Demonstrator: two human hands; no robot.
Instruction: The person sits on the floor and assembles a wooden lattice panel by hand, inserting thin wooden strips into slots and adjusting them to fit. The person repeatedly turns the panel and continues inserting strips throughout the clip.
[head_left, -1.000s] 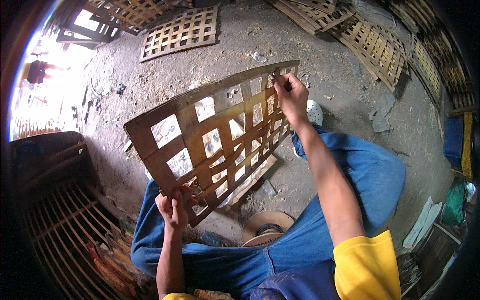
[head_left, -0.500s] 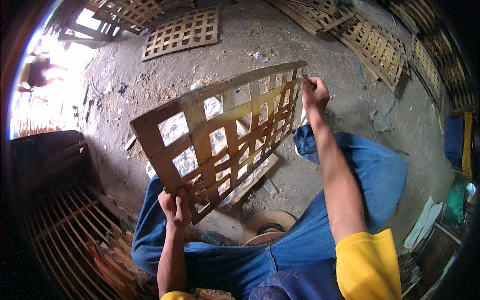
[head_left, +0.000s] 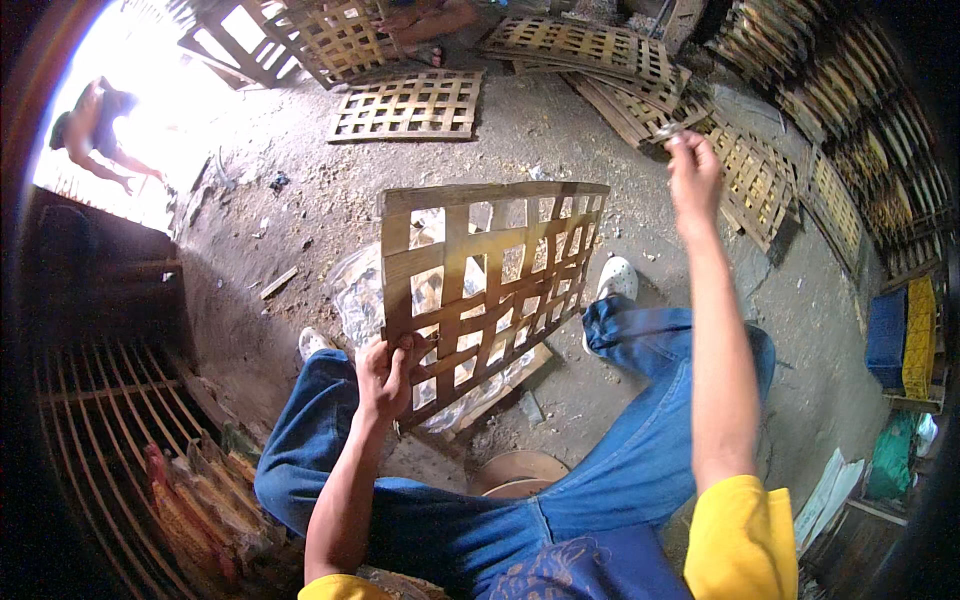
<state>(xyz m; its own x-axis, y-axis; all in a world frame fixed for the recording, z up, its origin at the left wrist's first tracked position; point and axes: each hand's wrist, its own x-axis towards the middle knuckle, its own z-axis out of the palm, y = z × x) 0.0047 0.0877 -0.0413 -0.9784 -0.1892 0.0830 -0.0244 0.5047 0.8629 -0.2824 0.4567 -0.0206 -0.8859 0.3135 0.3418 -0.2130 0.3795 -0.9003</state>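
Observation:
A woven lattice panel [head_left: 490,243] of flat wooden slats stands tilted between my legs, its lower edge near a board on the ground. My left hand [head_left: 383,378] is closed around the slats at its near left side. My right hand [head_left: 695,180] is raised to the right, away from the panel. Its fingers are pinched on a small thin piece too blurred to name. Crumpled clear plastic [head_left: 362,300] lies behind and beneath the panel.
Another lattice panel [head_left: 408,105] lies flat ahead, with more stacked panels [head_left: 590,52] at the far right. A slatted rack [head_left: 110,395] is at left, blue and yellow crates [head_left: 905,340] at right. One person [head_left: 95,125] is at far left; another's arm [head_left: 430,22] shows ahead.
My right hand has moved from the panel's far right corner up and to the right. The panel has turned, its left end shifting right, with my left hand still gripping it.

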